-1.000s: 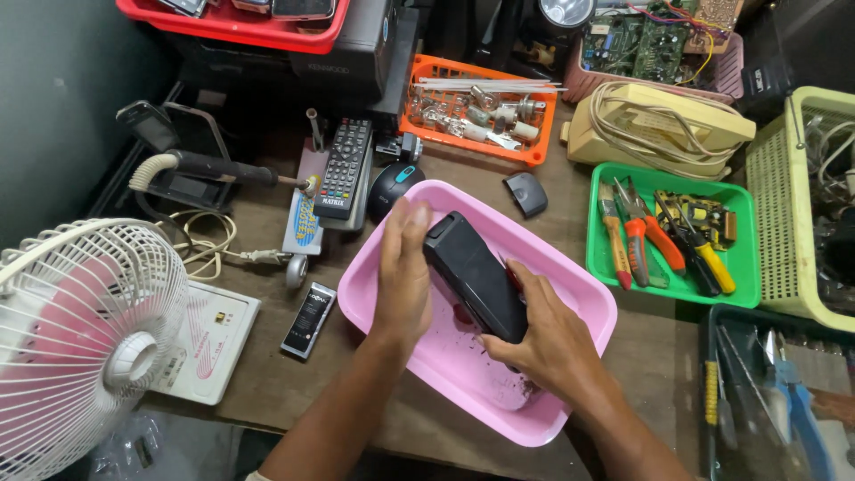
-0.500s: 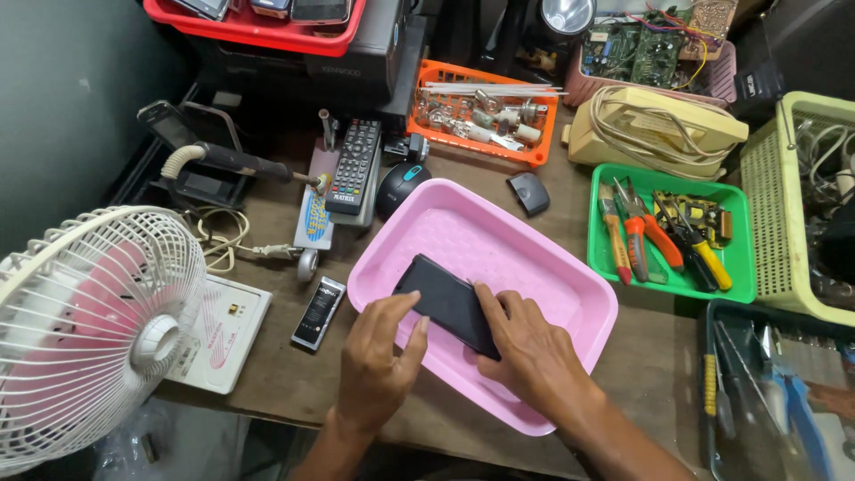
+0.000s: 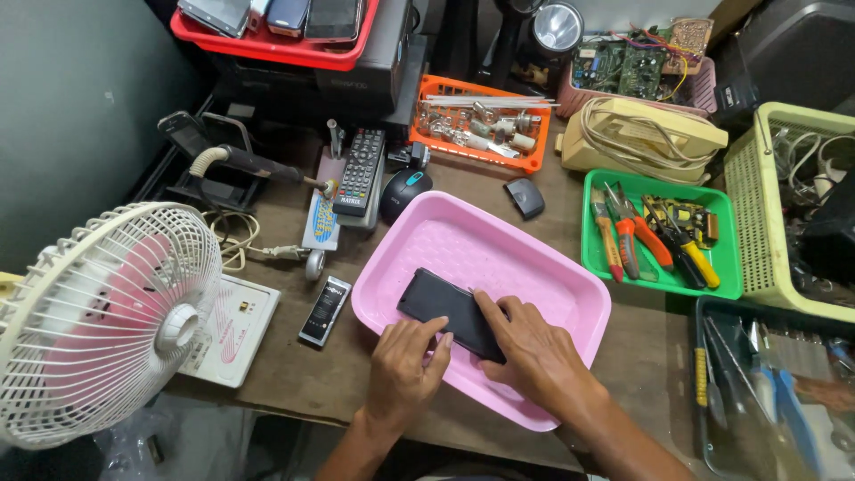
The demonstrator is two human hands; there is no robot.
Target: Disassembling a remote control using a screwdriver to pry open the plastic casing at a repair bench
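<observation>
White desk fan (image 3: pixel 107 321) is seen lower left, biggest thing in frame. Pink tray (image 3: pixel 534 258) is set at center on the wooden bench (image 3: pixel 294 383). Green tray (image 3: pixel 659 183) w/ pliers & screwdrivers is parked right of it, orange basket (image 3: pixel 476 156) up top center. Black flat device (image 3: pixel 450 312) is laid inside the pink tray, near its front edge. It's pinned by both hands, fingers pressed flat on it, not wrapped around: left hand (image 3: pixel 405 370) at its near edge, right hand (image 3: pixel 534 352) on its right end. Small black battery (image 3: pixel 325 310) is left of the tray.
</observation>
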